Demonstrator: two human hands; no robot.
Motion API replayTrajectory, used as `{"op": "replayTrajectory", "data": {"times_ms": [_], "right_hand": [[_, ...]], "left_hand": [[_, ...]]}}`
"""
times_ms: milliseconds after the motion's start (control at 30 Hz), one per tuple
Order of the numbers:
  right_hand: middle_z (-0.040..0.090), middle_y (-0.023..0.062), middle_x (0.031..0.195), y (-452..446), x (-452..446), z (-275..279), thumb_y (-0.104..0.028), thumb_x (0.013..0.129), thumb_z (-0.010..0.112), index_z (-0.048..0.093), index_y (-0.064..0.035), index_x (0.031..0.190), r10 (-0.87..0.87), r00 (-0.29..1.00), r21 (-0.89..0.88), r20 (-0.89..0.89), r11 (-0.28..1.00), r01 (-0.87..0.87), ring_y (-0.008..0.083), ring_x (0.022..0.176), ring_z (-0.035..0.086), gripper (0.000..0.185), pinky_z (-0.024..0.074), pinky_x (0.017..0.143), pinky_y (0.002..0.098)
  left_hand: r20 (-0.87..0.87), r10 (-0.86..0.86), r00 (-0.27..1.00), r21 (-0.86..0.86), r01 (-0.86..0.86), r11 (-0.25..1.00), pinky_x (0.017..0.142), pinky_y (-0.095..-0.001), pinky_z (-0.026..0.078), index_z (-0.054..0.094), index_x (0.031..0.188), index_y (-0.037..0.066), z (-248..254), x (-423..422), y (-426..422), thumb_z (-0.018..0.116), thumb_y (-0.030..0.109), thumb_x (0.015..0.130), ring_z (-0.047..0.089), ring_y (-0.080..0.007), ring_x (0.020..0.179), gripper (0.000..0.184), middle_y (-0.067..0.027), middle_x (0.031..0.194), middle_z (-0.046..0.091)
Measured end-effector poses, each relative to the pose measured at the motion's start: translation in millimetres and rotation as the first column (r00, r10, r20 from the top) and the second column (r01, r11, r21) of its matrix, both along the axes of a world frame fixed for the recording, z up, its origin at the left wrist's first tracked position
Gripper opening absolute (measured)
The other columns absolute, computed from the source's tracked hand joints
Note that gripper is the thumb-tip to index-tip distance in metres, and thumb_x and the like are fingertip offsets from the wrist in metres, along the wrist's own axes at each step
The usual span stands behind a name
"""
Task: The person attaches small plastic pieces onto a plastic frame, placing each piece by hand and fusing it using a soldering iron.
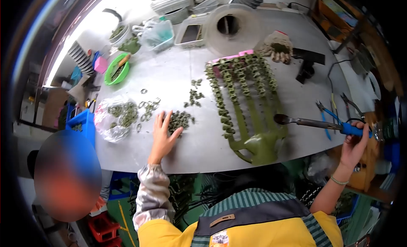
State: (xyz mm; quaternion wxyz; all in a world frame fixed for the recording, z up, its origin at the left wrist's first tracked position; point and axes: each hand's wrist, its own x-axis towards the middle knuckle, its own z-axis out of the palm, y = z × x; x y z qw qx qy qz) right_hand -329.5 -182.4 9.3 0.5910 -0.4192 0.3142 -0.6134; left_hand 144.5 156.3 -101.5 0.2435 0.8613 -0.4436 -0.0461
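My left hand [162,136] lies with its fingers spread at the left edge of a pile of small dark green pieces [181,121]; it holds nothing that I can see. My right hand [355,147] is closed around the blue handle of a soldering iron [320,124] with a long metal shaft and a dark spoon-shaped tip. This tip points left, over the lower right part of a green branched frame [258,147]. Rows of small green parts [239,75] line the frame's upper bars and its left bar. A pink piece [246,53] shows at its far end.
On the grey table [178,155] are a plastic bag with green rings [121,115], loose green rings [149,108], a green bowl [113,75], a glove [276,47] and pliers [328,115]. Tubs [169,9] stand behind. Another person [68,175] is at left.
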Motion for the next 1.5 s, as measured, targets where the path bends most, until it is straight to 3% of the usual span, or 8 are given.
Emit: {"op": "replayTrajectory", "data": {"times_ms": [267, 433, 633, 767, 1033, 1267, 1400, 1500], "right_hand": [[0.061, 0.0063, 0.091, 9, -4, 0, -0.030, 0.098, 0.059, 0.062, -0.0060, 0.091, -0.005, 1.000, -0.013, 0.023, 1.000, 0.005, 0.0048, 0.061, 0.053, 0.025, 0.0457, 0.049, 0.0157], [0.061, 0.0060, 0.091, 11, -3, 1, -0.029, 0.098, 0.059, 0.062, -0.0063, 0.091, 0.012, 1.000, -0.026, 0.024, 1.000, -0.011, 0.0043, 0.062, 0.054, 0.024, 0.0467, 0.049, 0.0153], [0.061, 0.0057, 0.091, 15, -2, 6, -0.030, 0.098, 0.059, 0.061, -0.0063, 0.090, 0.013, 1.000, -0.037, 0.021, 0.999, -0.012, 0.0050, 0.065, 0.054, 0.025, 0.0461, 0.048, 0.0147], [0.061, 0.0057, 0.093, 17, -5, 6, -0.030, 0.097, 0.059, 0.062, -0.0053, 0.091, -0.009, 0.999, -0.043, 0.032, 0.999, 0.010, 0.0063, 0.073, 0.058, 0.025, 0.0470, 0.047, 0.0152], [0.061, 0.0055, 0.092, 22, 4, 5, -0.030, 0.096, 0.060, 0.063, -0.0049, 0.090, -0.056, 0.997, -0.005, 0.044, 0.998, 0.056, 0.0080, 0.079, 0.060, 0.026, 0.0469, 0.046, 0.0161], [0.060, 0.0059, 0.089, 27, 6, 8, -0.033, 0.097, 0.058, 0.061, -0.0052, 0.089, -0.082, 0.996, 0.010, -0.038, 0.997, 0.083, 0.0078, 0.069, 0.057, 0.029, 0.0449, 0.045, 0.0175], [0.060, 0.0065, 0.089, 31, 15, 9, -0.033, 0.098, 0.056, 0.060, -0.0052, 0.086, -0.046, 0.994, -0.017, -0.097, 0.999, 0.044, 0.0081, 0.066, 0.056, 0.031, 0.0438, 0.045, 0.0180], [0.059, 0.0066, 0.089, 33, 24, 7, -0.033, 0.098, 0.056, 0.060, -0.0051, 0.085, -0.032, 0.995, -0.016, -0.099, 0.999, 0.030, 0.0083, 0.064, 0.055, 0.031, 0.0434, 0.045, 0.0181]], "left_hand": [[0.031, -0.101, 0.994, 0.193, 0.093, 0.977, 0.114, -0.0604, 0.014, 0.046, 0.144, 0.035, 24, -66, 7, 0.065, 0.041, 0.090, 0.016, -0.0467, 0.144, 0.058, -0.0224, 0.159, 0.015], [0.036, -0.126, 0.991, -0.209, 0.131, 0.969, 0.094, -0.0409, 0.045, 0.066, 0.108, 0.007, 36, -41, -40, 0.068, 0.008, 0.084, 0.051, -0.0347, 0.115, 0.024, -0.0139, 0.119, 0.059], [0.196, -0.238, 0.951, -0.199, 0.276, 0.940, 0.087, -0.0395, 0.046, 0.068, 0.104, 0.007, 30, -15, -113, 0.067, 0.008, 0.085, 0.056, -0.0319, 0.099, 0.020, -0.0102, 0.099, 0.062], [0.151, -0.362, 0.920, 0.115, 0.347, 0.931, 0.082, -0.0361, 0.047, 0.071, 0.096, 0.006, 42, -13, -95, 0.067, 0.011, 0.086, 0.058, -0.0291, 0.096, 0.012, -0.0076, 0.091, 0.064], [-0.146, -0.215, 0.966, -0.263, 0.171, 0.949, 0.070, -0.0327, 0.054, 0.070, 0.098, 0.000, 31, -13, -129, 0.070, 0.009, 0.085, 0.068, -0.0257, 0.078, 0.016, -0.0140, 0.090, 0.066], [0.154, -0.258, 0.954, -0.134, 0.279, 0.951, 0.071, -0.0334, 0.052, 0.067, 0.100, 0.000, 16, -24, -143, 0.067, -0.002, 0.078, 0.065, -0.0289, 0.076, 0.022, -0.0137, 0.089, 0.064], [-0.718, -0.120, 0.686, -0.337, -0.192, 0.922, 0.077, -0.0258, 0.054, 0.068, 0.101, -0.003, 45, -29, -108, 0.067, 0.007, 0.089, 0.067, -0.0136, 0.085, 0.015, -0.0073, 0.093, 0.070], [-0.834, -0.137, 0.534, -0.302, -0.235, 0.924, 0.079, -0.0251, 0.054, 0.068, 0.105, -0.005, 58, -29, -76, 0.067, 0.006, 0.089, 0.066, -0.0125, 0.084, 0.020, -0.0078, 0.096, 0.070]]}}
